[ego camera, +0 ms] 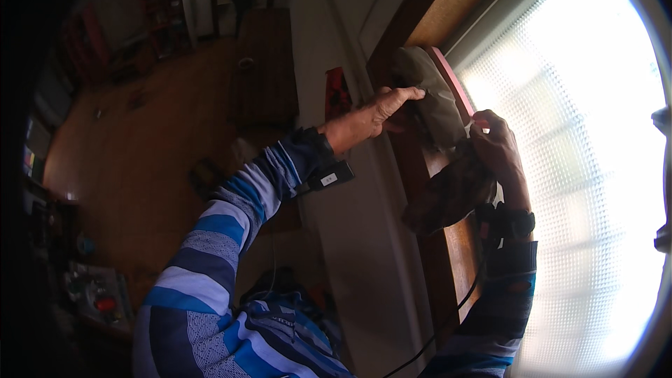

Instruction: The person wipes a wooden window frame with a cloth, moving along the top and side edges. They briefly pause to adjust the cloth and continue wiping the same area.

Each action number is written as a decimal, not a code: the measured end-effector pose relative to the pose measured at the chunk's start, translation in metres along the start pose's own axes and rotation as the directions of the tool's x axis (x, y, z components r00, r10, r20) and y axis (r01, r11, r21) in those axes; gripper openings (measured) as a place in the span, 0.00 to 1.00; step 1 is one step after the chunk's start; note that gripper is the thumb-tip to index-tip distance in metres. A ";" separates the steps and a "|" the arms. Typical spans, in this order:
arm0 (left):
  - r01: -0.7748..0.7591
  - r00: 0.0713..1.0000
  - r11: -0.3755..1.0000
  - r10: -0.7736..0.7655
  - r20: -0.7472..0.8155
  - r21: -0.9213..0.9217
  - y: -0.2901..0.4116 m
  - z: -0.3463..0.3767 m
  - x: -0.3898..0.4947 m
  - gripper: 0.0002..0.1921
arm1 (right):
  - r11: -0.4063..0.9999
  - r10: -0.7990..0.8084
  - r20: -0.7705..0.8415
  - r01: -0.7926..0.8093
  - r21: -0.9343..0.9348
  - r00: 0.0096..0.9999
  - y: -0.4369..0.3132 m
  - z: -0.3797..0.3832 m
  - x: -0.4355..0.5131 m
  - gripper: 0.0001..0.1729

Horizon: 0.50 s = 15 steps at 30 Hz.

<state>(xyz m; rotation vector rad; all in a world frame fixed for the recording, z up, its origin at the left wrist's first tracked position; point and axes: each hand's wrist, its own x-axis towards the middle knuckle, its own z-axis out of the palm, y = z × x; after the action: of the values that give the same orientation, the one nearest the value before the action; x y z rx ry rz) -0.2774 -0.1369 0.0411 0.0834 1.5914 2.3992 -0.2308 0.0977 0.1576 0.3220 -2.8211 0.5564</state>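
Note:
My left hand (394,107) reaches to a grey-brown fabric bundle (433,97), its thumb or finger against the near side. The bundle lies on a wooden window sill (462,268). A pink, flat-edged thing (452,81) runs along the bundle's window side. My right hand (493,139) pinches something small and pinkish at the lower end of that edge; what it is cannot be made out. Beneath my right hand lies or hangs a dark, crumpled cloth (451,194). The left fingers are partly hidden behind the bundle.
A bright textured glass window (572,178) stands at the right. A black cable (446,320) runs from my right wrist. A red patterned item (337,93) is by the wall. A dark wooden table (265,68) stands farther off on the brown floor (157,157).

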 end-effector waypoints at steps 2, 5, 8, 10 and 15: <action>0.005 1.000 1.000 -0.005 -0.014 -0.002 0.000 0.001 0.002 0.41 | 0.999 -0.006 0.007 0.006 0.041 1.000 0.002 -0.001 -0.001 0.19; 0.002 1.000 1.000 -0.002 -0.018 -0.016 -0.001 0.001 0.005 0.38 | 0.996 -0.004 -0.018 0.005 0.086 1.000 0.005 0.000 -0.002 0.21; 0.010 0.999 0.999 -0.011 -0.041 -0.031 -0.002 0.001 0.007 0.35 | 0.997 -0.029 -0.029 0.031 0.069 0.999 0.004 -0.001 0.000 0.24; -0.008 0.999 1.000 0.007 -0.047 -0.030 -0.002 0.002 0.007 0.35 | 0.998 -0.055 0.014 0.055 0.035 0.998 0.001 -0.003 0.002 0.26; -0.024 0.998 0.999 0.022 -0.059 -0.023 0.000 0.003 0.002 0.35 | 0.999 -0.023 0.119 0.018 0.036 0.993 -0.009 -0.010 0.002 0.27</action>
<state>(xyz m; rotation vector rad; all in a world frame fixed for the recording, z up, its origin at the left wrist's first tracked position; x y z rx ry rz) -0.2783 -0.1333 0.0421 0.0265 1.5955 2.4591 -0.2288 0.0933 0.1699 0.4032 -2.9213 0.6012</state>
